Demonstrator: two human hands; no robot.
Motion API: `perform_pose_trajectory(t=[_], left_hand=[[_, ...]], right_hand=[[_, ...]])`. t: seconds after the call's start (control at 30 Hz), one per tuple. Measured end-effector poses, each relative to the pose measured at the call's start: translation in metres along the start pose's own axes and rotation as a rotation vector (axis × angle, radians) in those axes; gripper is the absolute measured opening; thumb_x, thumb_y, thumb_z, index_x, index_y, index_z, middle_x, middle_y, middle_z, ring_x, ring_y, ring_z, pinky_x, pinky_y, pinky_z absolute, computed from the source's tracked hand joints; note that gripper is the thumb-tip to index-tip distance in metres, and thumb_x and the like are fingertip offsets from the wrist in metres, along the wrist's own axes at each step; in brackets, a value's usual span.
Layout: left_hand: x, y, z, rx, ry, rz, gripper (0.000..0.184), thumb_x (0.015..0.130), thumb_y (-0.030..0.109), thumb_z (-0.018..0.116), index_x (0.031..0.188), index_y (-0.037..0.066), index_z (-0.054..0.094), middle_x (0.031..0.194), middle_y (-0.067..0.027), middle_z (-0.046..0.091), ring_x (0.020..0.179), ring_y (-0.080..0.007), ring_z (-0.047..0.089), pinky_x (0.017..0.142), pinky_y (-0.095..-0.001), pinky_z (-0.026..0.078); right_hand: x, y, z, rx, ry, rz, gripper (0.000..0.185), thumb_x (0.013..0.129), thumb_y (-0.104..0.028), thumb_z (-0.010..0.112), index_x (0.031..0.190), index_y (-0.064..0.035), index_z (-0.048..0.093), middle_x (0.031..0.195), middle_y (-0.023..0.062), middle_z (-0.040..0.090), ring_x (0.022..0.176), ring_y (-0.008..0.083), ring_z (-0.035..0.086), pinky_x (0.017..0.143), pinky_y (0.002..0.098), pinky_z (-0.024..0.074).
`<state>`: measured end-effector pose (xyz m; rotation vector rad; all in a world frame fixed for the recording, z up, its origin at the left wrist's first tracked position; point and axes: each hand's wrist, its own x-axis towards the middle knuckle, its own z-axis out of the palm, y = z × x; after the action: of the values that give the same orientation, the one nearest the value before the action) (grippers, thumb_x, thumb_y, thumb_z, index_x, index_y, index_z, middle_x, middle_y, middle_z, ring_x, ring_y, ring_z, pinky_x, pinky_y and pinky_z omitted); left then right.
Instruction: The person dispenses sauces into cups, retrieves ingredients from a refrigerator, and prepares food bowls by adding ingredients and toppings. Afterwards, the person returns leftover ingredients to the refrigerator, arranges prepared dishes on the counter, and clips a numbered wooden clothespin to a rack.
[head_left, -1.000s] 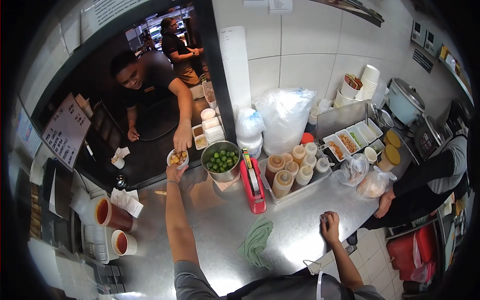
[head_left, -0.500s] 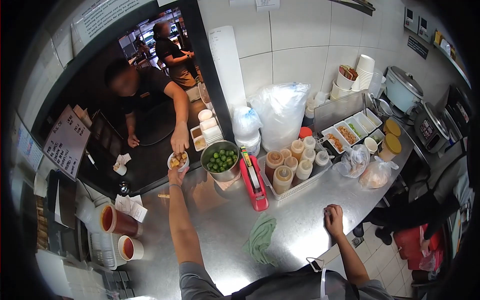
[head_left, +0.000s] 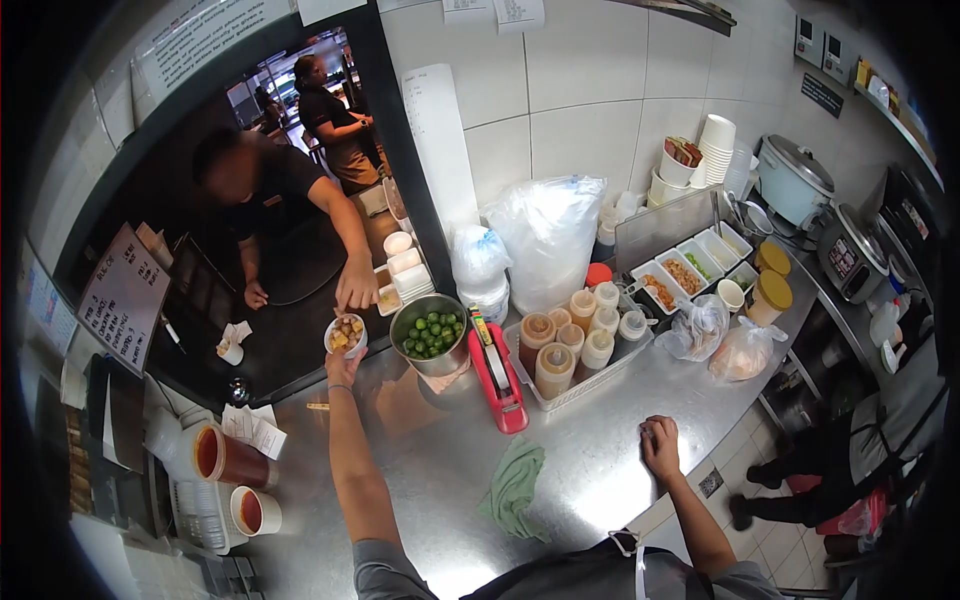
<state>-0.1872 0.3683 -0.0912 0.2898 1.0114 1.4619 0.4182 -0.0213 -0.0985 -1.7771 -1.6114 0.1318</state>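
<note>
My left hand (head_left: 341,370) is stretched out across the counter toward the pass-through window. Its fingers wrap round a small white bowl (head_left: 360,350) of yellowish-brown chunks. Just above the bowl's far rim is a co-worker's hand (head_left: 355,285), fingers pointing down; whether it touches the bowl I cannot tell. Beside the bowl stands a metal pot of small green citrus fruits (head_left: 432,336). My right hand (head_left: 660,447) rests near the counter's edge with curled fingers; whatever may be inside them is hidden. A crumpled green cloth (head_left: 515,488) lies between my arms.
A red tape dispenser (head_left: 497,385) and a basket of sauce bottles (head_left: 575,350) stand mid-counter. Further right are a topping tray (head_left: 690,270) and plastic bags (head_left: 740,350). Containers of red sauce (head_left: 235,455) stand left. Another person's legs (head_left: 800,480) show at right.
The co-worker's hand, earlier down at the bowl's contents, is now higher at its far rim. My left hand still holds the bowl. The person at right has shifted, and the view has tilted slightly.
</note>
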Motion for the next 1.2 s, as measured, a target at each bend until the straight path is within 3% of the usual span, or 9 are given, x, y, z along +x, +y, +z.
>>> perform_pose_trajectory(t=[0.13, 0.23, 0.3, 0.4, 0.6, 0.9, 1.03, 1.1, 1.2], left_hand=[[0.005, -0.005, -0.009, 0.031, -0.028, 0.093, 0.046, 0.082, -0.001, 0.043, 0.126, -0.002, 0.031, 0.115, -0.0256, 0.052, 0.095, -0.0445, 0.059, 0.071, -0.0484, 0.059], [-0.006, -0.011, -0.015, 0.059, -0.151, 0.143, 0.040, 0.086, 0.000, 0.045, 0.126, -0.003, 0.036, 0.118, -0.0232, 0.052, 0.105, -0.0399, 0.056, 0.082, -0.0546, 0.054], [-0.046, -0.008, -0.017, 0.099, -0.359, 0.115, 0.039, 0.088, 0.003, 0.048, 0.125, -0.005, 0.039, 0.120, -0.0228, 0.051, 0.104, -0.0379, 0.057, 0.085, -0.0508, 0.054], [-0.116, -0.018, -0.009, 0.283, -0.354, 0.176, 0.038, 0.092, 0.010, 0.047, 0.127, 0.000, 0.039, 0.121, -0.0205, 0.052, 0.104, -0.0329, 0.058, 0.086, -0.0433, 0.054], [-0.252, -0.043, 0.006, 0.501, -0.335, -0.072, 0.045, 0.084, 0.002, 0.044, 0.128, 0.002, 0.039, 0.119, -0.0211, 0.053, 0.102, -0.0356, 0.060, 0.077, -0.0413, 0.058], [-0.362, -0.189, 0.120, 0.674, -0.756, -0.600, 0.053, 0.081, -0.003, 0.040, 0.133, 0.000, 0.031, 0.124, -0.0231, 0.048, 0.105, -0.0376, 0.058, 0.082, -0.0488, 0.055], [-0.361, -0.280, 0.180, 0.658, -0.875, -0.650, 0.051, 0.082, -0.005, 0.037, 0.132, 0.000, 0.031, 0.124, -0.0238, 0.048, 0.105, -0.0371, 0.057, 0.082, -0.0498, 0.055], [-0.363, -0.314, 0.223, 0.661, -0.847, -0.670, 0.049, 0.082, -0.004, 0.037, 0.130, -0.001, 0.031, 0.123, -0.0241, 0.048, 0.106, -0.0372, 0.057, 0.082, -0.0501, 0.055], [-0.357, -0.359, 0.274, 0.607, -0.820, -0.621, 0.044, 0.083, -0.003, 0.037, 0.127, -0.003, 0.031, 0.120, -0.0238, 0.048, 0.103, -0.0356, 0.058, 0.080, -0.0475, 0.056]], right_hand=[[0.001, 0.001, 0.001, -0.052, 0.036, -0.050, 0.017, 0.076, -0.004, 0.059, 0.093, -0.0042, 0.057, 0.100, 0.0133, 0.054, 0.098, 0.0317, 0.049, 0.091, 0.0409, 0.0362], [-0.001, 0.006, 0.002, -0.036, 0.051, -0.047, 0.016, 0.079, -0.008, 0.059, 0.096, -0.0060, 0.057, 0.100, 0.0122, 0.053, 0.101, 0.0309, 0.050, 0.100, 0.0469, 0.0309], [-0.004, 0.014, 0.002, -0.032, 0.040, -0.047, 0.016, 0.080, -0.010, 0.059, 0.096, -0.0064, 0.057, 0.100, 0.0120, 0.053, 0.102, 0.0300, 0.050, 0.100, 0.0476, 0.0308], [-0.007, 0.016, 0.001, -0.022, 0.023, -0.027, 0.018, 0.081, -0.012, 0.059, 0.098, -0.0072, 0.056, 0.102, 0.0114, 0.053, 0.104, 0.0292, 0.049, 0.101, 0.0487, 0.0301], [-0.010, 0.019, 0.001, -0.041, 0.014, -0.034, 0.019, 0.083, -0.017, 0.059, 0.099, -0.0083, 0.054, 0.105, 0.0089, 0.051, 0.106, 0.0276, 0.049, 0.102, 0.0494, 0.0293], [-0.014, 0.030, 0.005, 0.016, 0.047, -0.048, 0.019, 0.085, -0.019, 0.058, 0.100, -0.0084, 0.054, 0.104, 0.0087, 0.051, 0.106, 0.0271, 0.049, 0.102, 0.0507, 0.0279], [-0.010, 0.040, -0.002, 0.321, 0.131, 0.030, 0.016, 0.086, -0.014, 0.058, 0.099, -0.0049, 0.056, 0.103, 0.0107, 0.052, 0.099, 0.0258, 0.055, 0.095, 0.0400, 0.0395], [-0.011, 0.049, -0.003, 0.871, 0.261, 0.298, 0.018, 0.087, -0.006, 0.056, 0.105, -0.0030, 0.055, 0.098, 0.0083, 0.056, 0.091, 0.0172, 0.060, 0.080, 0.0272, 0.0468], [-0.003, 0.080, -0.027, 0.923, 0.346, 0.406, 0.023, 0.089, -0.005, 0.054, 0.112, -0.0021, 0.052, 0.097, 0.0065, 0.055, 0.086, 0.0131, 0.060, 0.076, 0.0251, 0.0469]])
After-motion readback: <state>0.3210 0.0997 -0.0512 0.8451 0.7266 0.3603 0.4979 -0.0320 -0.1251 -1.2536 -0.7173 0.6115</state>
